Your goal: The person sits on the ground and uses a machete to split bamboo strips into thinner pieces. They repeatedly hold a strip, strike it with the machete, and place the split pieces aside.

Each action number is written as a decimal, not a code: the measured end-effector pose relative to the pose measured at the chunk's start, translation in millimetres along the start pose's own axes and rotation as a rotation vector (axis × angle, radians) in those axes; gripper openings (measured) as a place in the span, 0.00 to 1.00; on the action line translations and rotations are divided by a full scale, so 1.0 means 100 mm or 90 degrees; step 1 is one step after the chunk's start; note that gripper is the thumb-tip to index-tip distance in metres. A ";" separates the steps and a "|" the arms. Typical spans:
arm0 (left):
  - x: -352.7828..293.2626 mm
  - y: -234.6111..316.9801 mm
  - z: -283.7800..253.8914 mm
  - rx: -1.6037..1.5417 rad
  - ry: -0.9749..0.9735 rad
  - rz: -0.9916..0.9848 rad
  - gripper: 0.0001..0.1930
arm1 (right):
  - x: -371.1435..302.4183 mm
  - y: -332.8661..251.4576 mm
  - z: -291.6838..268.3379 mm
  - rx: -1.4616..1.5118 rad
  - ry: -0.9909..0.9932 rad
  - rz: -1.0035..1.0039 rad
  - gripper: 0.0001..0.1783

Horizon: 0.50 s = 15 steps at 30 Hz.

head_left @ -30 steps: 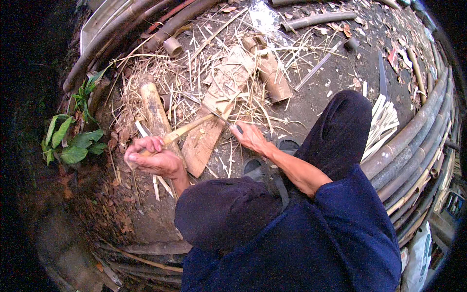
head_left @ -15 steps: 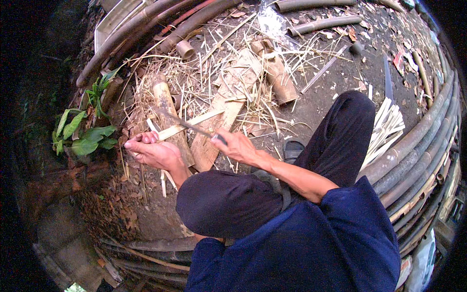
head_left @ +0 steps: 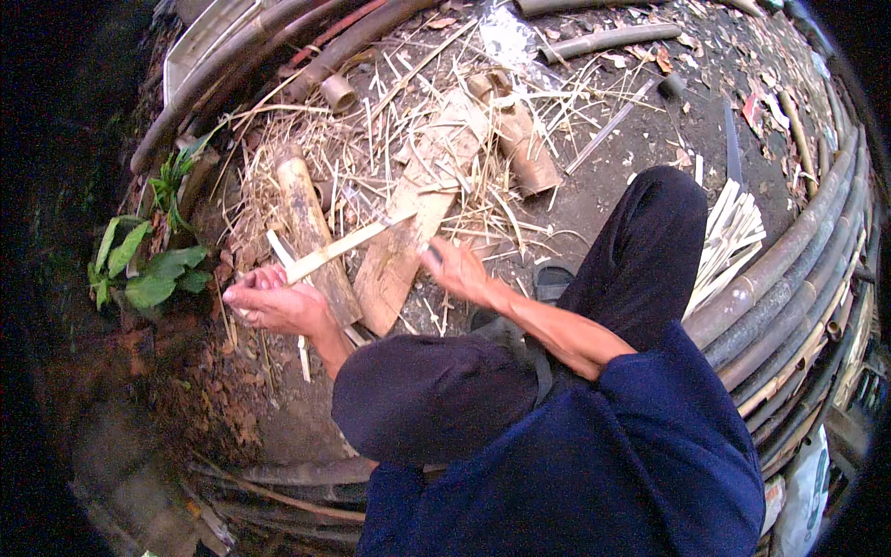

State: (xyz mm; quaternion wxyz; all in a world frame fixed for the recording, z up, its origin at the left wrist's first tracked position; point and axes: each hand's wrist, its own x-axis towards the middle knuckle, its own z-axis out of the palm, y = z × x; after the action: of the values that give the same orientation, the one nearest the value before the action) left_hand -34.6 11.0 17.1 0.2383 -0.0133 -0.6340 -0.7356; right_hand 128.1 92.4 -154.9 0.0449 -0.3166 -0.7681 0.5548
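My left hand (head_left: 283,302) is closed around one end of a pale split bamboo strip (head_left: 348,248), which points up and to the right. The strip lies across a short bamboo log (head_left: 311,218) and reaches over a flat wooden board (head_left: 390,278). To the right of the strip's far end, my right hand (head_left: 459,271) is closed on a knife; its dark handle (head_left: 433,252) shows at the fingers. The blade is blurred and hard to make out.
Bamboo shavings (head_left: 367,139) litter the ground ahead. A cut bamboo piece (head_left: 529,153) lies beyond the board. Pale strips (head_left: 729,237) are bundled right of my knee, near a saw-like blade (head_left: 732,144). Long bamboo poles (head_left: 789,278) line the right, a leafy plant (head_left: 153,278) the left.
The knife blade, clear across the strip before, is now blurred. My right hand has moved slightly right relative to the strip. The whole view has shifted a little.
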 end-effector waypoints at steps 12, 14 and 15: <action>-0.16 0.04 0.06 -0.011 -0.008 0.022 0.18 | -0.20 -0.49 -0.21 0.000 -0.094 -0.063 0.25; -0.20 0.07 0.06 0.005 -0.022 0.044 0.17 | -0.18 -0.40 -0.13 -0.028 -0.085 -0.026 0.24; -0.18 0.08 0.07 -0.007 -0.035 0.042 0.17 | -0.05 -0.09 -0.07 -0.042 -0.053 0.037 0.24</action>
State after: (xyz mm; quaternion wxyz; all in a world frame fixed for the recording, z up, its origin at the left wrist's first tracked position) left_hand -17.5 22.9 19.6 0.2448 -0.0558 -0.6357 -0.7300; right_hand 130.6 93.6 -142.6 -0.0140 -0.3166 -0.7778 0.5428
